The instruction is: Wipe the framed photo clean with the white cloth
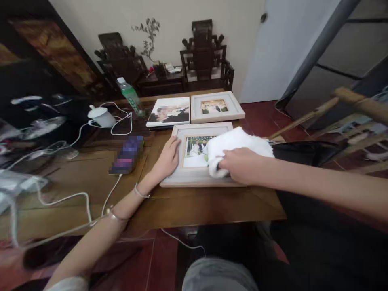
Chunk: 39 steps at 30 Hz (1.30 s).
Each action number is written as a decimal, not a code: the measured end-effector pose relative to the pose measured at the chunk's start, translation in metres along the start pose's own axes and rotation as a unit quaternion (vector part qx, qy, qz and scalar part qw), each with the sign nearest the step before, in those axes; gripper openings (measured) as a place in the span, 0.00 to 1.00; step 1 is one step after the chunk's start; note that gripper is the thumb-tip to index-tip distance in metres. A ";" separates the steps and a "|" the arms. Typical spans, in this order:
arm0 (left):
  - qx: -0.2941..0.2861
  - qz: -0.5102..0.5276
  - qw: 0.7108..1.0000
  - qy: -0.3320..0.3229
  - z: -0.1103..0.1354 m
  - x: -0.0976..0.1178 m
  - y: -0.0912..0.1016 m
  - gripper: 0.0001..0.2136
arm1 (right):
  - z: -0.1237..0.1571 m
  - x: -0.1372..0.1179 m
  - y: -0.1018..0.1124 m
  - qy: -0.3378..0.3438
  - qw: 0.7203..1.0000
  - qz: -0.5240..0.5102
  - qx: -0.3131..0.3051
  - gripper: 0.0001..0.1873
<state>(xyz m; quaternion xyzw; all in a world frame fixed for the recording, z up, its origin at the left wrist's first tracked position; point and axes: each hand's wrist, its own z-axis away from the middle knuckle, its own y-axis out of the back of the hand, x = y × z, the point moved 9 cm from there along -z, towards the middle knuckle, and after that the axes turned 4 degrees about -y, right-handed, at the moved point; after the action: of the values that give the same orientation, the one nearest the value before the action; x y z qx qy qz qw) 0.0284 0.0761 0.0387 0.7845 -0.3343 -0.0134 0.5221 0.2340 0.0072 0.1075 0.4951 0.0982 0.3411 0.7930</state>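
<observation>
Two hands at a framed photo on the wooden tabletop (pixel 194 206), one steadying it and one pressing a white cloth on it.

The left hand (pixel 168 158) lies flat and open on the left border of the pale photo frame (pixel 194 178), fingers spread, gripping nothing. The right hand (pixel 241 165) has its grip closed on the white cloth (pixel 239 145), which rests bunched on the glass and covers the right half of the picture. The frame lies flat near the middle of the tabletop. Just behind it lie a second frame (pixel 216 107) and an unframed photo print (pixel 169 112), side by side. A green-labelled bottle (pixel 131 97) stands to their left; its label is too small to read. A white teapot (pixel 101 116) sits among loose white cables (pixel 121 121), and a phone (pixel 126 155) lies left of the left hand, its screen blurred.
</observation>
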 end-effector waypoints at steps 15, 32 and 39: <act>0.006 0.025 1.000 0.007 0.000 -0.007 -0.001 0.24 | -0.002 -0.016 -0.006 0.018 0.997 -0.009 0.074 0.30; -0.005 0.022 1.000 0.008 0.001 -0.006 0.000 0.24 | -0.058 0.056 0.010 -0.025 0.985 -0.008 0.169 0.52; -0.003 0.013 1.000 0.002 -0.001 -0.002 0.001 0.23 | -0.046 0.026 -0.004 -0.029 0.994 0.033 0.104 0.47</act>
<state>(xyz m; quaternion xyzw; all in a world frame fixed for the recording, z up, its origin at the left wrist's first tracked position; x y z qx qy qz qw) 0.0261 0.0779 0.0395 0.7786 -0.3433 -0.0065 0.5253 0.2322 0.0558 0.0866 0.5879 0.0938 0.3402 0.7279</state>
